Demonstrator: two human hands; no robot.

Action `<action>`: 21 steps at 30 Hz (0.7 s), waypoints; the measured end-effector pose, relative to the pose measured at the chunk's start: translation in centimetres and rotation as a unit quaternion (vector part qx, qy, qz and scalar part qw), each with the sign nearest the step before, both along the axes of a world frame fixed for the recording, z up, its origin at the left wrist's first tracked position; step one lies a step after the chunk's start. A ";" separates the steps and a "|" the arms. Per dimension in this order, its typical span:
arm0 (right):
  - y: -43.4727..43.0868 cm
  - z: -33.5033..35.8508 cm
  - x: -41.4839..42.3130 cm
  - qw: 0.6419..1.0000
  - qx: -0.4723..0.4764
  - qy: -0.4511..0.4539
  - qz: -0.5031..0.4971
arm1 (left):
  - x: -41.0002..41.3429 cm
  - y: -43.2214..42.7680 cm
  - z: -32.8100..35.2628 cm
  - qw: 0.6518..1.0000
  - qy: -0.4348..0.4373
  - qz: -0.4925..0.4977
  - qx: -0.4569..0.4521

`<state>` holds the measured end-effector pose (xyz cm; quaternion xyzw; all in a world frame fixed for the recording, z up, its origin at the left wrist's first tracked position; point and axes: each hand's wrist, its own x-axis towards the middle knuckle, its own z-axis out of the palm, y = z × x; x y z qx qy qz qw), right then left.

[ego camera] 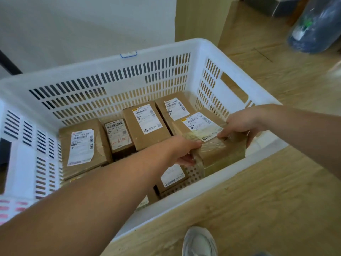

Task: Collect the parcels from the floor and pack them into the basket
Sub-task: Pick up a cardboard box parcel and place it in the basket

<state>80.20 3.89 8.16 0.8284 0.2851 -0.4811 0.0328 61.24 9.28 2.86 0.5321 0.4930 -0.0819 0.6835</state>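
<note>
Inside the slotted white plastic basket (156, 50), left hand (181, 150) and right hand (241, 122) clutch a taped cardboard parcel (221, 152).

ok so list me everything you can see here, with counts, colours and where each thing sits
white slatted plastic basket: one, white, on the floor, mid view
brown cardboard parcels with white labels: at least six, brown, lying on the basket's bottom, some partly hidden
tape-wrapped brown cardboard parcel: one, brown, held inside the basket's near right corner
light wooden floor: one, tan, around the basket
blue plastic-wrapped bundle: one, blue, far right
grey shoe: one, grey, bottom edge
left hand: one, grips the taped parcel's left end
right hand: one, grips its right end
</note>
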 end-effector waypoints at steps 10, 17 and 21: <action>-0.1 -1.3 -0.7 0.999 -0.030 0.012 0.040 | 0.6 -1.2 -2.2 0.997 0.008 -0.036 0.070; 1.6 -2.0 0.2 0.987 -0.113 0.031 0.110 | 0.4 0.8 -3.4 0.946 0.068 -0.109 0.299; 2.1 -2.7 0.7 0.981 -0.133 0.045 0.133 | 0.9 0.7 -3.4 0.889 0.124 -0.224 0.379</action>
